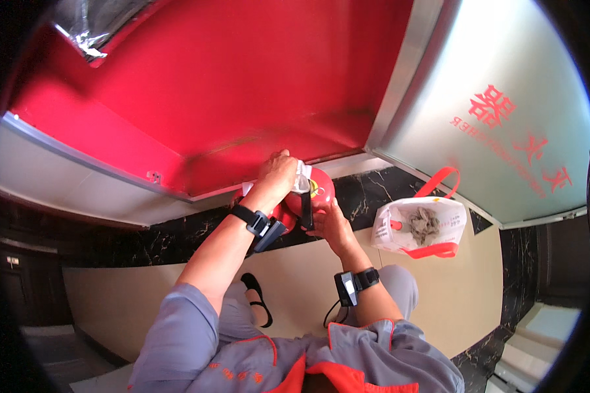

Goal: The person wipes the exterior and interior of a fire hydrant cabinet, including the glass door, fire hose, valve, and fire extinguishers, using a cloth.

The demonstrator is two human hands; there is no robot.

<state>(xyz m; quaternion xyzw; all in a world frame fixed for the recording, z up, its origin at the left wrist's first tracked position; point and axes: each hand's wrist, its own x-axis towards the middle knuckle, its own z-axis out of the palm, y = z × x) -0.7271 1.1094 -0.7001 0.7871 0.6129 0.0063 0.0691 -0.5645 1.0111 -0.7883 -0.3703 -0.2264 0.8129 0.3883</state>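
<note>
Two red fire extinguishers stand close together at the front edge of the open red cabinet (255, 98). The right-hand extinguisher (325, 179) shows a yellow gauge, a metal ring and a black lever or hose (307, 211). My left hand (278, 172) is curled at its top, against what looks like a white cloth (301, 178) over the valve. My right hand (334, 227) grips the near side of that same extinguisher, fingers by the black part. Partly hidden under my left forearm is the second extinguisher (286, 217).
To the right, a white bag (388, 236) with red handles holds crumpled greyish material (424, 225). The frosted glass cabinet door (491, 147), bearing red writing, swings out above it. Black marble trim (177, 240) borders the beige floor tiles (300, 280). Silvery foil (91, 44) hangs at upper left.
</note>
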